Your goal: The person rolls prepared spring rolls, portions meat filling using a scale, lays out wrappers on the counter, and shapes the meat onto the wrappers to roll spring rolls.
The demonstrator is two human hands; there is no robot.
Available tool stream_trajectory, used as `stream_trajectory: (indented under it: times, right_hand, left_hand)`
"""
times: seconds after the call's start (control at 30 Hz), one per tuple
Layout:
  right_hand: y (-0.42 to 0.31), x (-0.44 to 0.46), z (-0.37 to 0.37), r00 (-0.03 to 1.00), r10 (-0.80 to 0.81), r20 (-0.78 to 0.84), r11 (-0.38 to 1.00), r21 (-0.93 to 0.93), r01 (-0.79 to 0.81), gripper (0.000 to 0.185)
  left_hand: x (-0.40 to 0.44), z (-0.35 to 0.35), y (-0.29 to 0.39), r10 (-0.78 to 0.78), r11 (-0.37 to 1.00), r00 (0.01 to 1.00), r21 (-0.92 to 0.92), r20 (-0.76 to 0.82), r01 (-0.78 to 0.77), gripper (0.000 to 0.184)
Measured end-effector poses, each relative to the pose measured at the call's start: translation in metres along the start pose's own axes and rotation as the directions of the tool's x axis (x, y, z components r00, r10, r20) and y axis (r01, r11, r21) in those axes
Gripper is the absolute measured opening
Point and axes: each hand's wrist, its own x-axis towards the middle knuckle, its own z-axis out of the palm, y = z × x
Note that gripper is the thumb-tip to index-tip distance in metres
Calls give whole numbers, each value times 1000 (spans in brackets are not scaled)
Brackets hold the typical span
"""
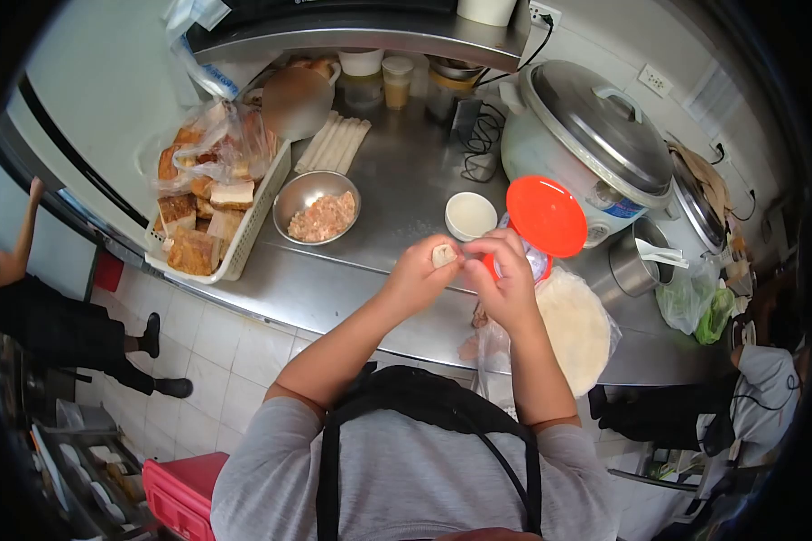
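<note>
My left hand point(417, 278) is closed around a small pale rolled wrapper point(444, 256), whose end shows above the fingers. Close against it, my right hand point(503, 275) has its fingers bent and pinched together; what lies between those fingertips is hidden. Just beyond both hands stands a small white bowl point(471, 216). A stack of round, pale wrapper sheets point(576, 334) lies in plastic beside my right forearm. Farther left, a steel bowl point(287, 209) holds pinkish minced filling point(325, 216). Several finished white rolls point(336, 144) lie side by side behind it.
A white basket point(235, 261) of browned meat pieces stands left. A red plate point(547, 216) leans by a large lidded cooker point(550, 126). A steel pot point(634, 261) is at right. A co-worker point(54, 307) stands left, another person point(758, 397) right.
</note>
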Motion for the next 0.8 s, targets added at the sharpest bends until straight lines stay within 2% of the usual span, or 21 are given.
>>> stream_trajectory:
  times: [0.07, 0.1, 0.17, 0.27, 0.3, 0.37, 0.47, 0.6, 0.7, 0.8]
  right_hand:
    - [-7, 7, -2, 982, -156, 109, 970, -170, 173, 18]
    - [-6, 6, 0, 989, -102, 107, 986, -123, 115, 17]
    - [-3, 4, 4, 994, 2, 113, 1000, -26, 1, 14]
    - [-15, 2, 13, 988, 115, -102, 987, 121, -103, 9]
    - [-12, 2, 12, 996, -15, -87, 1000, -24, 13, 11]
    - [-2, 2, 7, 964, -265, -4, 922, -293, 253, 15]
    - [-3, 9, 0, 943, -320, 95, 906, -261, 334, 18]
    - [-5, 16, 9, 938, -310, 157, 915, -218, 339, 18]
    - [-6, 25, 17, 928, -283, 242, 941, -117, 317, 15]
    - [-1, 41, 20, 911, -244, 333, 968, 23, 251, 11]
  left_hand:
    - [0, 8, -1, 143, 978, 987, 162, -66, -131, 12]
    - [1, 11, 0, 222, 950, 971, 246, -89, -194, 14]
    - [1, 13, 0, 241, 928, 966, 314, -96, -200, 15]
    - [-1, 17, 1, 260, 904, 957, 380, -128, -195, 16]
    - [-1, 17, 1, 265, 898, 954, 396, -142, -191, 16]
    - [-2, 19, 1, 244, 905, 957, 392, -158, -166, 16]
    - [-3, 15, -3, 216, 903, 966, 405, -140, -143, 16]
    - [-4, 6, -1, 246, 870, 964, 461, -101, -174, 18]
    - [-6, -3, -6, 269, 893, 948, 413, -172, -178, 18]
    - [-4, -29, 1, 44, 991, 999, 128, -4, -43, 18]
